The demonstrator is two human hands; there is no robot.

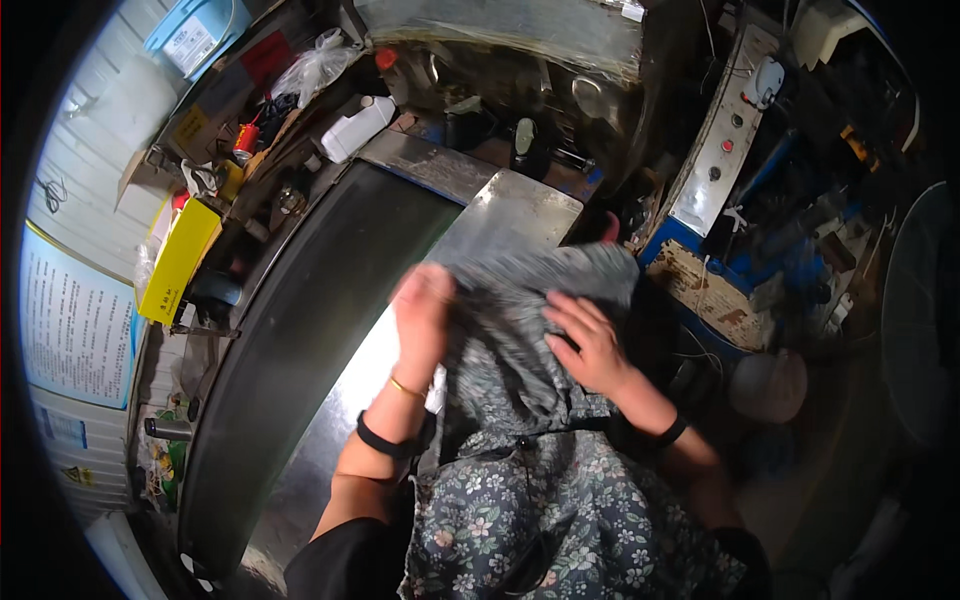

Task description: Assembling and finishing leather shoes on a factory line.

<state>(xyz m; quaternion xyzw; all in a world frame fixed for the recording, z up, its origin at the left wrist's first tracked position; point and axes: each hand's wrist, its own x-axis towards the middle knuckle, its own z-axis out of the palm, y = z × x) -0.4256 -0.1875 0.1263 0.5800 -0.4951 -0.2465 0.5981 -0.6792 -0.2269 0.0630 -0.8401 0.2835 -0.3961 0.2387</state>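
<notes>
A dark apron with a floral print [530, 500] hangs down my front. Beyond its waist, a greyish patterned cloth [540, 285], which looks like the apron's lower part, is smeared by motion. My left hand [423, 305] is at the cloth's left edge, over the metal tabletop. Motion blurs its fingers, so their grip cannot be made out. My right hand [592, 348] lies over the cloth's right side with its fingers stretched and spread. Whether its fingertips touch the fabric is unclear.
A dark belt [300, 330] curves along the left beside a shiny metal surface [510, 215]. Behind it stand a white jug [358, 128] and a yellow box [180, 262]. At the right are a control panel with buttons [725, 135] and a pale bucket [768, 385].
</notes>
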